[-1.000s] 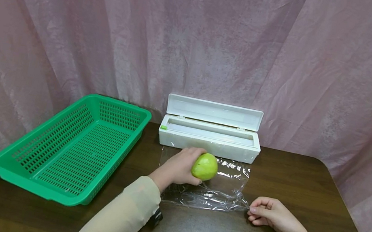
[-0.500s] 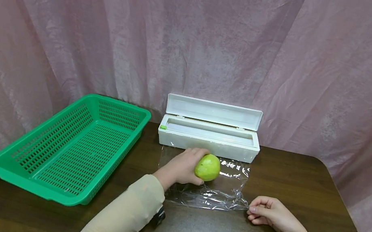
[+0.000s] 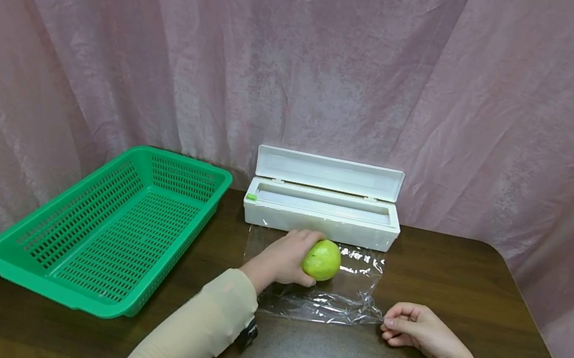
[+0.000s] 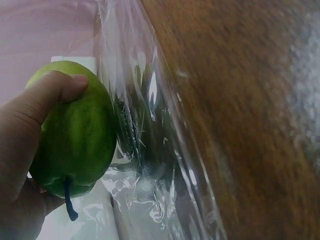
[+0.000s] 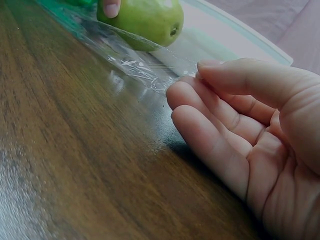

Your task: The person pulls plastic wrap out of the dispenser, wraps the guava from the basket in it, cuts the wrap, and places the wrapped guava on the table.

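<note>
A green pear (image 3: 323,260) lies sideways in the left hand's (image 3: 287,259) grip, stem end left, over clear plastic wrap (image 3: 323,305) mid-scene. The wrap is smoother at the far side, crumpled along the near edge, its near right corner pinched by the right hand (image 3: 418,332).

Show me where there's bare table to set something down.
Bare table lies to the right of the white box and plastic wrap, beyond the right hand. Another free patch is nearer the person, between the sleeves, in front of the wrap. It's crowded mid-table, where the left hand holds a green fruit over the wrap; a basket takes up the left.
</note>
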